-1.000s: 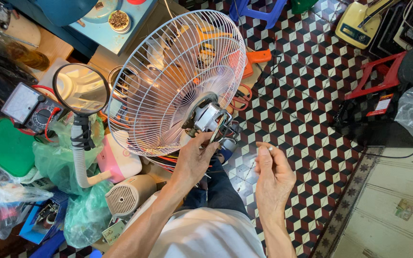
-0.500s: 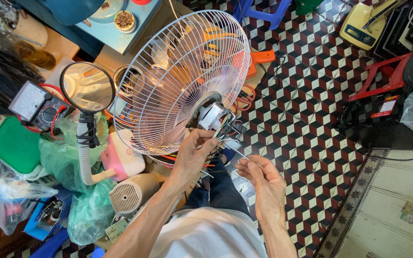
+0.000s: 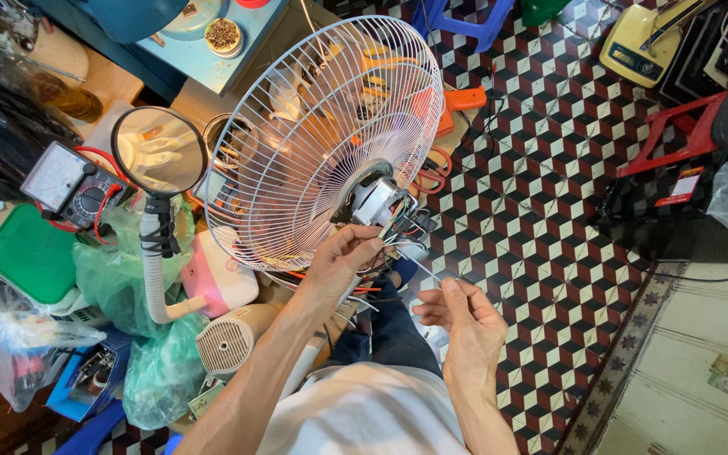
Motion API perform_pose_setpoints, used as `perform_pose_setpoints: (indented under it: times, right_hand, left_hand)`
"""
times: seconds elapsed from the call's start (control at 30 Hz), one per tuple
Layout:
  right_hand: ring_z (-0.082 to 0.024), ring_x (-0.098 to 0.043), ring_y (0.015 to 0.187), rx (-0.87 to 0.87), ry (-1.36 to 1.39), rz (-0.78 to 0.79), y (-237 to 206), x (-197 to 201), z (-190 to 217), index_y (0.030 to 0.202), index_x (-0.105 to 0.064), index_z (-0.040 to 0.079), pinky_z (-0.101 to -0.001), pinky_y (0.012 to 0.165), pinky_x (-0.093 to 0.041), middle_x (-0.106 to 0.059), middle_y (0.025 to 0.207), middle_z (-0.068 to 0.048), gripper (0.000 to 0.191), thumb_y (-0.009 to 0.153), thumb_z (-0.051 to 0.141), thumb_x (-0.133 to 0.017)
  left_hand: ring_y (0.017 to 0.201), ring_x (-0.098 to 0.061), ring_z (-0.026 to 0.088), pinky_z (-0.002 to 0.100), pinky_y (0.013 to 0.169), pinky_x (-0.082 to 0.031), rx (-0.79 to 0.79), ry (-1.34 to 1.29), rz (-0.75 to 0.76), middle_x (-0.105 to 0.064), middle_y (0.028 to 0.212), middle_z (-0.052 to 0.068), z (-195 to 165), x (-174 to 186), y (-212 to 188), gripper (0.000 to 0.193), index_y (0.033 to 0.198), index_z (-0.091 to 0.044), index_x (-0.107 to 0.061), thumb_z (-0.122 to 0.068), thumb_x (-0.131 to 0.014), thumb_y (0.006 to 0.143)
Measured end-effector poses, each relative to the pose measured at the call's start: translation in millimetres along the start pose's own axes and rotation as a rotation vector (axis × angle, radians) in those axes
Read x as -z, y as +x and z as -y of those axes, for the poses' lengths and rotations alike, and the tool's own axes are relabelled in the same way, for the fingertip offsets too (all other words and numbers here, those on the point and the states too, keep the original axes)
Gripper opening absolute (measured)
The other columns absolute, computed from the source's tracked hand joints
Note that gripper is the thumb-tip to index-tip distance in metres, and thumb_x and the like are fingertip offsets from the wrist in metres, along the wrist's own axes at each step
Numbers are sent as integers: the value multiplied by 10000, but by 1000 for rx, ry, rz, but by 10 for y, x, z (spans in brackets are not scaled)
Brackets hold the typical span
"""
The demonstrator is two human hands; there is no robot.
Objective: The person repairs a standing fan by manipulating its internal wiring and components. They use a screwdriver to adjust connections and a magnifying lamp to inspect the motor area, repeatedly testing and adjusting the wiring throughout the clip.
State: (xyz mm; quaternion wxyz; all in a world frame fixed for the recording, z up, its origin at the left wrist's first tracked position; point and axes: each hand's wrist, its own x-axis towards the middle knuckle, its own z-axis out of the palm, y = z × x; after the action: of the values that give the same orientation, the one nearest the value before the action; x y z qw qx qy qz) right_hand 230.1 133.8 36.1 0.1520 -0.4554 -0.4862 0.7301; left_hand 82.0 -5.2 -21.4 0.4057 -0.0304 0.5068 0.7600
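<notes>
Since the earlier frames the right hand (image 3: 465, 324) has dropped lower and closer to the body, its pinch now drawn away from the motor, while the left hand (image 3: 343, 261) has stayed up at the wire bundle. The left grip is closed around the coloured wires (image 3: 393, 232) just below the fan motor (image 3: 372, 200); the right grip has thumb and forefinger pressed together on what looks like a thin pale wire strand (image 3: 421, 271) running up toward the left hand, though the strand is too fine to be sure of. Risks as I judge them: pulling the strand too hard could snap it or tear it off the motor, since the two hands pull apart with little slack; loose wires could snag in the wire guard; and the fan leans at a tilt with only the left hand near it, so a tug could tip it into the clutter to the left of that hand. The fan itself: white wire guard (image 3: 297, 143), round and tilted, above and left of the left grip, the bare grey metal motor exposed at its hub, with red, orange, black and white leads hanging out. A round mirror on a flexible neck (image 3: 160, 152) and an analogue meter (image 3: 65, 179) sit further left; patterned floor tiles (image 3: 549, 211) lie to the right of both hands.
</notes>
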Motion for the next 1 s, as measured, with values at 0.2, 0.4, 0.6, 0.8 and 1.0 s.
perform_pose_setpoints:
  times: [0.2, 0.4, 0.6, 0.8, 1.0]
  right_hand:
    - [-247, -725, 663, -87, 76, -34, 51, -131, -94, 989, -663, -21, -324, 583, -550, -749, 833, -168, 208, 951, 184, -676]
    - [-252, -727, 656, -69, 54, -86, -19, -121, -104, 988, -649, -11, -329, 582, -554, -739, 817, -172, 180, 948, 165, -661]
    - [-242, -724, 660, -55, 152, -60, 51, -218, -145, 999, -661, -16, -321, 596, -562, -752, 823, -166, 195, 950, 172, -675]
    - [-235, -726, 669, -114, 203, -68, 175, -495, -222, 1027, -676, -11, -310, 572, -545, -743, 827, -144, 215, 940, 182, -706]
    - [-243, -738, 739, -73, 243, -27, 128, -453, -211, 1079, -677, -27, -329, 648, -585, -745, 877, -160, 219, 961, 158, -661]
  left_hand:
    - [894, -640, 77, 247, 835, -518, 41, -17, 13, -711, 972, 15, -52, 40, 10, 193, 1140, -21, -674, -116, -662, 971]
    - [889, -657, 90, 252, 815, -520, 23, 42, -6, -737, 975, 43, -74, 26, 23, 211, 1142, -22, -677, -132, -664, 962]
    - [902, -670, 98, 258, 828, -531, 26, 39, 7, -746, 992, 64, -91, 27, 12, 221, 1145, -14, -671, -130, -668, 956]
    - [894, -671, 114, 265, 812, -539, 26, 5, -13, -733, 976, 68, -147, -23, -6, 234, 1159, -4, -637, -96, -670, 947]
    - [890, -677, 105, 242, 783, -537, 33, 20, -55, -717, 951, 50, -171, -52, -8, 316, 1221, -31, -566, -81, -673, 928]
